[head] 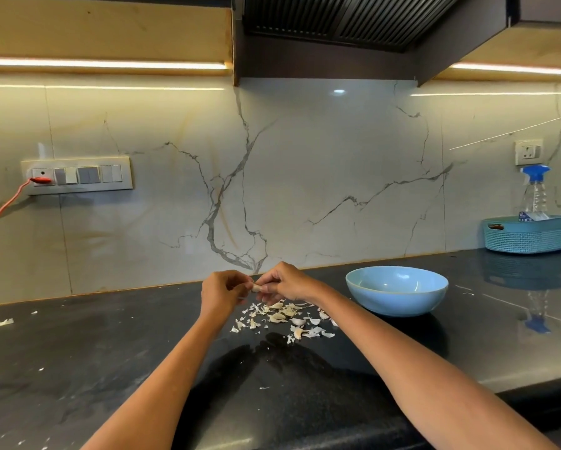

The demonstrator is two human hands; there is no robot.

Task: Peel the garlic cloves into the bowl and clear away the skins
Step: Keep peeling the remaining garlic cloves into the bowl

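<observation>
A garlic clove [256, 287] is held above the black counter [110, 352] between both hands. My left hand [222, 292] pinches its left end with curled fingers. My right hand [285, 282] pinches its right end, fingertips at the skin. Right below them lies a pile of papery garlic skins [284, 315] mixed with a few cloves, one clove [299, 333] at the near edge. A light blue bowl [397, 290] stands to the right of the pile; the visible part of its inside looks empty.
A teal basket [525, 233] with a spray bottle [535, 190] sits at the back right by the wall. Stray skin flakes [2, 323] lie on the counter at the left. An orange cable [3, 206] runs from the wall socket panel.
</observation>
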